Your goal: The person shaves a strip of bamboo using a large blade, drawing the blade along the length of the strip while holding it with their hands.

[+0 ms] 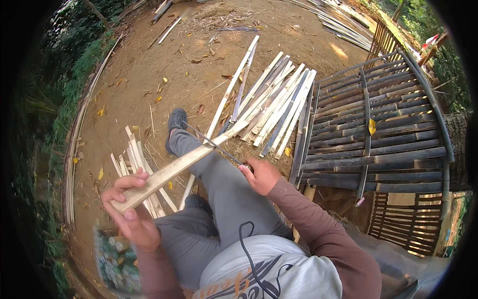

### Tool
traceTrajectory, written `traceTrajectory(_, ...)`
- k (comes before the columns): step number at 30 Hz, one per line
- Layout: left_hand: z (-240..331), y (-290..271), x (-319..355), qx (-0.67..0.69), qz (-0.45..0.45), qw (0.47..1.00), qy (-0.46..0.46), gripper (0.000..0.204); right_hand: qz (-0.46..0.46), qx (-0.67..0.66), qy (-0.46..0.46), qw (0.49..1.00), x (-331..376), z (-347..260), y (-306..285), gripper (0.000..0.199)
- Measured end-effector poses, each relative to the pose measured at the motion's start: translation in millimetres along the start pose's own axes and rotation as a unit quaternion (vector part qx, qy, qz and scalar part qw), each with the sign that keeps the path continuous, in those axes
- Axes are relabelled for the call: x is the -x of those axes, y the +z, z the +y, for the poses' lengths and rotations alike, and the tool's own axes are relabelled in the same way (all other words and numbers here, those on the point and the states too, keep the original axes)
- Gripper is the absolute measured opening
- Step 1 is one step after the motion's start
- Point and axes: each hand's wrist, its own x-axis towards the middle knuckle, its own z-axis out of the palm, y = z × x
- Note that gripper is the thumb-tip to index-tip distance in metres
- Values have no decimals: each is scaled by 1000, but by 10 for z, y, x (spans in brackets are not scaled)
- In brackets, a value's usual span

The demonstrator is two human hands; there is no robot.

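Many bamboo slats beside slatted platform

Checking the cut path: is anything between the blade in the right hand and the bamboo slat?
Nothing visible. The right hand holds the thin blade against the bamboo slat, gripped at its near end by the left hand.

Dirt yard w/ dark slatted bamboo platform, greenery at edges.

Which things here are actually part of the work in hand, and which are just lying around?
In hand:
- bamboo slat, gripped at its near end by the left hand
- long thin blade, held by the right hand, crossing the slat

Lying about:
- heap of split slats
- bamboo lattice panel
- short slats on the dirt
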Motion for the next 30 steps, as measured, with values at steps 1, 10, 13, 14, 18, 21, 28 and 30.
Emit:
traceTrajectory(1, -57, -48, -49, 29, -18, 999, -3, 44, -16, 11, -23, 1000, -31, -55, -5, 47)
traceTrajectory(10, -194, 65, -274, 97, 56, 994, -2, 16, -16, 70, 91, 993, -610, 485, 450, 56)
traceTrajectory(13, -191, 46, -233, 87, 66, 994, -9, 14, -31, 36, 77, 996, -528, 311, 548, 58)
traceTrajectory(14, -198, 47, -246, 85, 67, 994, -8, 15, -28, 45, 113, 992, -600, 404, 537, 58)
traceTrajectory(18, -241, 12, -173, 96, 59, 994, 12, 12, -33, 49, 128, 990, -703, 568, 662, 60)
traceTrajectory(21, -200, 109, -189, 101, 58, 993, 24, 12, -37, 15, 65, 997, -601, 294, 585, 64)
traceTrajectory(28, -224, 65, -23, 93, 60, 994, 7, 11, -6, 20, 6, 1000, -636, 367, 664, 63)
traceTrajectory(30, -214, 154, -85, 105, 42, 994, 9, 12, -35, 50, 111, 992, -761, 672, 666, 62)
